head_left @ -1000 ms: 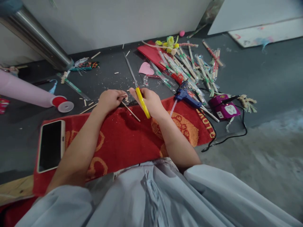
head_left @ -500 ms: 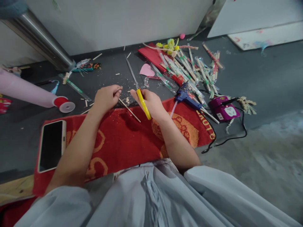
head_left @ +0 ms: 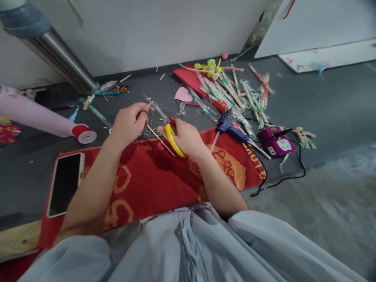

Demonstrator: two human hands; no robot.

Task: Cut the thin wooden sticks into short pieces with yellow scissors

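My left hand [head_left: 128, 122] is closed, pinching a short pale wooden stick [head_left: 149, 104] between thumb and forefinger; most of it is hidden by the fingers. My right hand [head_left: 186, 137] grips yellow-handled scissors [head_left: 172, 140]. Their slightly parted blades [head_left: 157, 109] point up and left, with the tips beside the stick's end; whether they touch it I cannot tell. Below the hands, a longer thin wooden stick [head_left: 161, 141] slants over the edge of the red towel [head_left: 147, 176]. Small wooden bits and crumbs are scattered on the dark surface around the blades.
A blue glue gun [head_left: 230, 127] sits right of my right hand, near a purple power socket [head_left: 276, 141] with a black cable. Behind lie several wrapped chopsticks [head_left: 226, 90] and a pink paper heart [head_left: 183, 94]. A phone [head_left: 66, 184] and a red ribbon spool [head_left: 84, 133] are at left.
The scissors have swung left and their blades have parted, bringing the tips to the short stick in my left hand. My left hand has shifted slightly left. The view has tilted up a little.
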